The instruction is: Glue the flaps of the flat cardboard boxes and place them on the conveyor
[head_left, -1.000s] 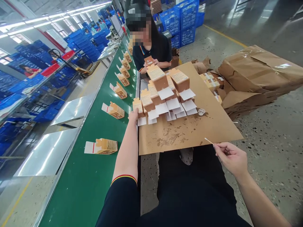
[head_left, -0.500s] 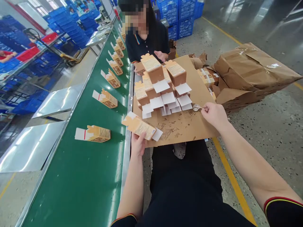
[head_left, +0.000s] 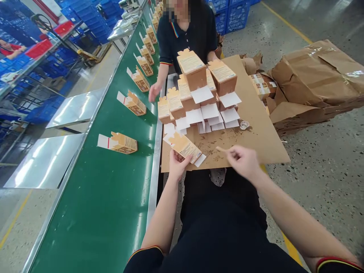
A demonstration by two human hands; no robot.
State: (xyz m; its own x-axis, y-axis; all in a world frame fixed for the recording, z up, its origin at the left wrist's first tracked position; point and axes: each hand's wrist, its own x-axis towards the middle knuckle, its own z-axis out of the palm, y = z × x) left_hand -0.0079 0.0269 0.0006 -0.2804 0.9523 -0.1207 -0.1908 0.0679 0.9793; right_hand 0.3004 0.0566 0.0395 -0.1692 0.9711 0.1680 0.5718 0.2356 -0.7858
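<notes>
My left hand [head_left: 178, 163] grips a small tan printed carton [head_left: 186, 147], tilted, its end flaps sticking out, over the near left of the cardboard sheet [head_left: 264, 146]. Between the fingers of my right hand [head_left: 243, 161] is a thin wooden stick [head_left: 222, 149]; its tip points left toward the carton, apart from it. A small clear round dish [head_left: 244, 124] sits on the sheet, with dark wet-looking spots around it. Behind the held carton rises a stack of similar cartons [head_left: 196, 83] with white flaps hanging toward me.
Left of the sheet runs a green conveyor belt [head_left: 93, 220] carrying a row of cartons [head_left: 123, 143]. Across from me a co-worker's hand [head_left: 155, 91] reaches over the belt's edge. Large brown paper-wrapped packages [head_left: 315, 79] lie on the right.
My right hand has brought the stick from the dish leftward and nearer to me. My left hand has turned the carton and shifted right. The co-worker's hand has moved to the belt.
</notes>
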